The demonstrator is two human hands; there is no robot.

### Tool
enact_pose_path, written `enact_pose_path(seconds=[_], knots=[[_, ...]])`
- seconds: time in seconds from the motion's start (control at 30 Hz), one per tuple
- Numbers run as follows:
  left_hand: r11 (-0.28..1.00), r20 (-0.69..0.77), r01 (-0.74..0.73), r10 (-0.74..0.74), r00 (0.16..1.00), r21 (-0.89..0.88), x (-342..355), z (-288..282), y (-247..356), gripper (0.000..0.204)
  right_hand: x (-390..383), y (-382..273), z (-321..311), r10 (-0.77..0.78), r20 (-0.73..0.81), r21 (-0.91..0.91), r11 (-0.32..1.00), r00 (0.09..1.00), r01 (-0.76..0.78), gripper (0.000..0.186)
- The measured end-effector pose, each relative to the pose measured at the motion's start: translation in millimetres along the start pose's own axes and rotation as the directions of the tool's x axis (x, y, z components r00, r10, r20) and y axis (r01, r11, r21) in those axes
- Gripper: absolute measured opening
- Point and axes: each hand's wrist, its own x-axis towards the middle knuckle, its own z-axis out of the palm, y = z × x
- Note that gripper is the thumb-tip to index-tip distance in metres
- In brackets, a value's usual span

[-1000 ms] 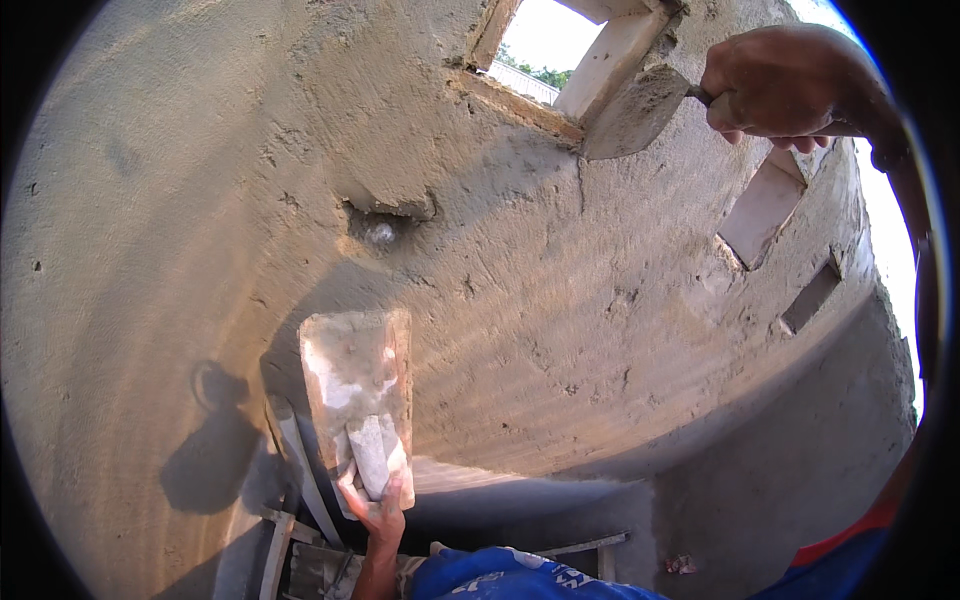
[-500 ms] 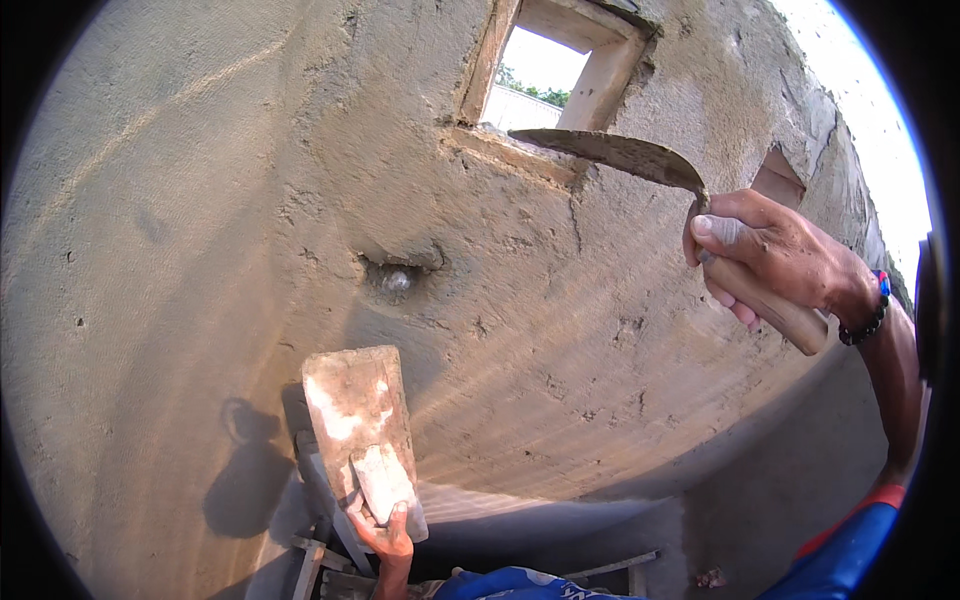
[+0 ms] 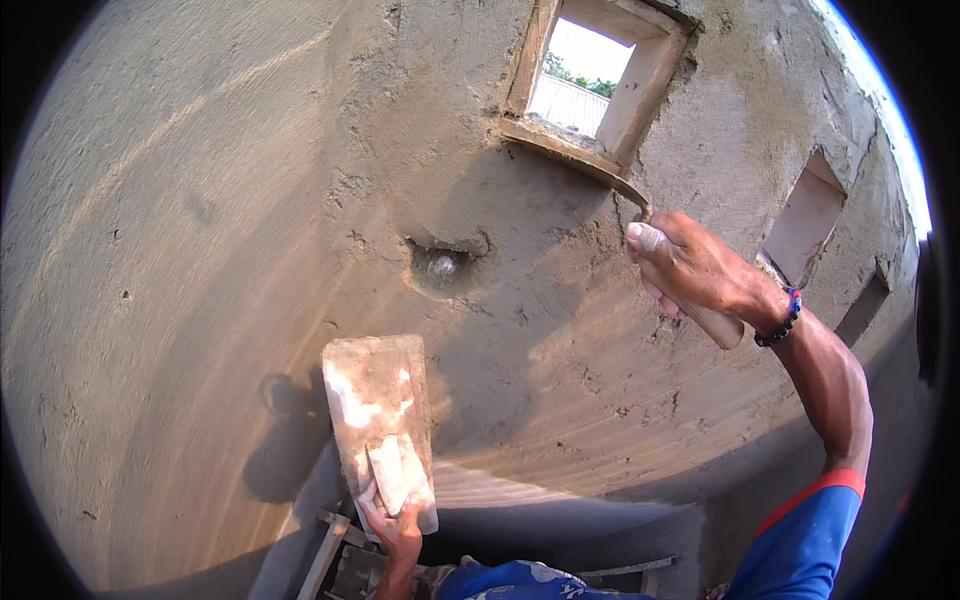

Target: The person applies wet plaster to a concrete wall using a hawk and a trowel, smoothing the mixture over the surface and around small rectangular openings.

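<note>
My right hand (image 3: 700, 262) is closed round the wooden handle of a trowel (image 3: 718, 324). Its thin metal blade is seen nearly edge-on, along the lower edge of the small window frame (image 3: 560, 148); whether it touches the frame or wall I cannot tell. Low in view, my left hand (image 3: 400, 528) grips the pale handle of a plastering float (image 3: 375, 375). The float's long board, with whitish patches, points up in front of the rough plastered wall (image 3: 500, 330). Part of the left fingers is hidden behind the float's handle.
A ragged hole (image 3: 420, 262) with a pale round thing inside lies left of the window. Further recesses (image 3: 805, 220) open at the right. Another wall (image 3: 170, 250) meets this one at the left. Wooden pieces (image 3: 322, 555) stand below my left hand.
My right hand has brought the trowel left and slightly down, and its blade has turned more edge-on. The view has shifted left. My left hand still holds the float in much the same pose.
</note>
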Motion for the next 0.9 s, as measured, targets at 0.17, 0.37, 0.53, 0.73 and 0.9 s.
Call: enact_pose_path(seconds=[0.17,0.37,0.53,0.73,0.9], knots=[[1.000,-0.033,-0.013,0.012,0.999,-0.025,0.7,0.9,3.8,0.057,7.2,4.5,9.3,-0.069,-0.054,-0.144,0.988,0.996,0.061,0.050],[0.997,-0.027,-0.040,0.039,0.999,-0.063,1.9,2.5,13.0,0.058,-18.5,20.9,35.9,-0.351,-0.170,-0.236,0.922,0.921,0.308,0.027],[1.000,-0.069,-0.022,0.022,0.997,0.006,0.7,-7.3,0.6,0.056,-56.0,81.4,98.5,-0.118,0.345,-0.161,0.970,0.931,0.183,0.035],[0.986,-0.140,0.048,-0.026,0.990,0.161,-0.7,-22.8,8.5,0.059,-93.6,121.3,172.6,-0.206,0.410,0.182,0.973,0.889,0.141,0.043],[0.967,-0.092,-0.040,0.065,0.994,0.251,-3.4,-33.3,-10.9,0.058,-130.1,151.9,221.8,0.025,0.604,0.088,0.991,0.797,-0.098,0.039]])
